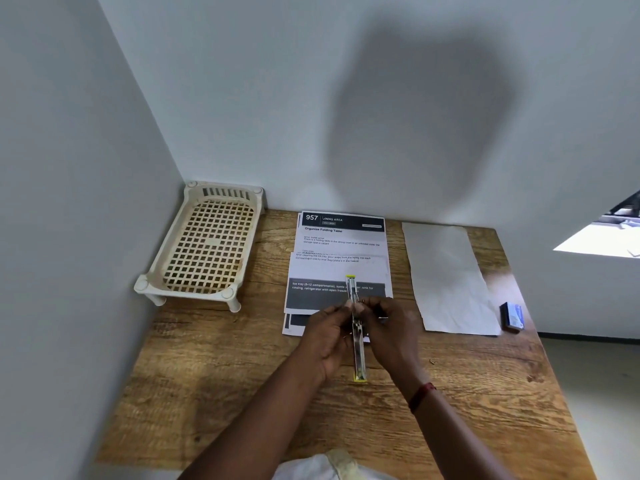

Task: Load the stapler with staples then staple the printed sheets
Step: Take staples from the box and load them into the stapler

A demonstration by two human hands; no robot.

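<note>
A slim metal stapler (357, 355) with yellow ends is swung fully open into one long line, pointing away from me above the table. My left hand (327, 336) pinches its middle from the left. My right hand (386, 327) pinches the same spot from the right, fingertips meeting at the hinge; whether staples sit between the fingers is hidden. Beneath the stapler lie the printed sheets (341, 268), overlapping, with dark header blocks. A small blue staple box (512, 317) rests at the table's right edge.
A cream plastic lattice tray on short legs (204, 244) stands in the back left corner. A blank white sheet (446, 278) lies right of the printed ones. The wooden table (225, 393) meets walls at the back and left; its right edge drops to the floor.
</note>
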